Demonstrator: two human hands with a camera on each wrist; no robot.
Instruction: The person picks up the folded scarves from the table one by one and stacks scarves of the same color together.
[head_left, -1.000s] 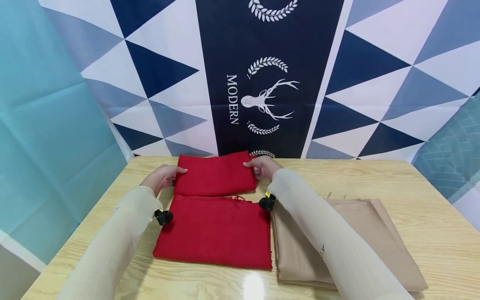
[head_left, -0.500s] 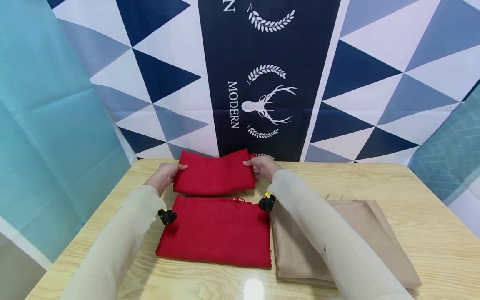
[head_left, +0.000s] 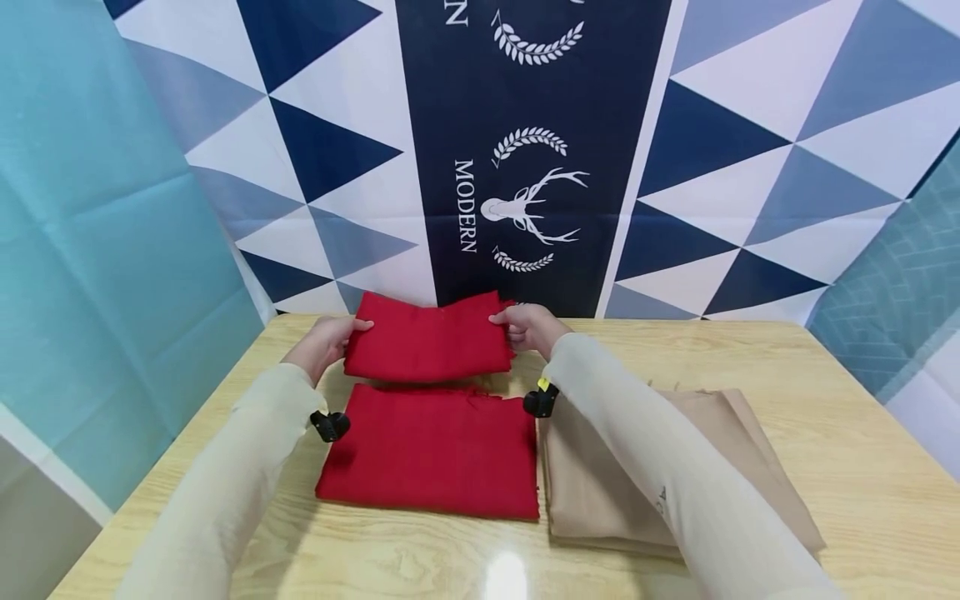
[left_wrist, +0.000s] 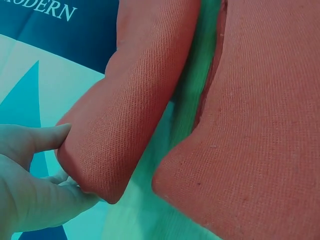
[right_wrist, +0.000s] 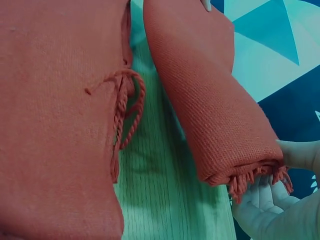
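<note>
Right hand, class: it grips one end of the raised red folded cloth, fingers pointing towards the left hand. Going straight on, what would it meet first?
The red folded cloth itself, which fills the span between the right hand and left hand; depth is hard to judge.

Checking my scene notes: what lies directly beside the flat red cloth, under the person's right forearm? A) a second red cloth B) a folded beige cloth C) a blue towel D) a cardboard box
B: a folded beige cloth lies edge to edge with the flat red cloth on the wooden table.
</note>
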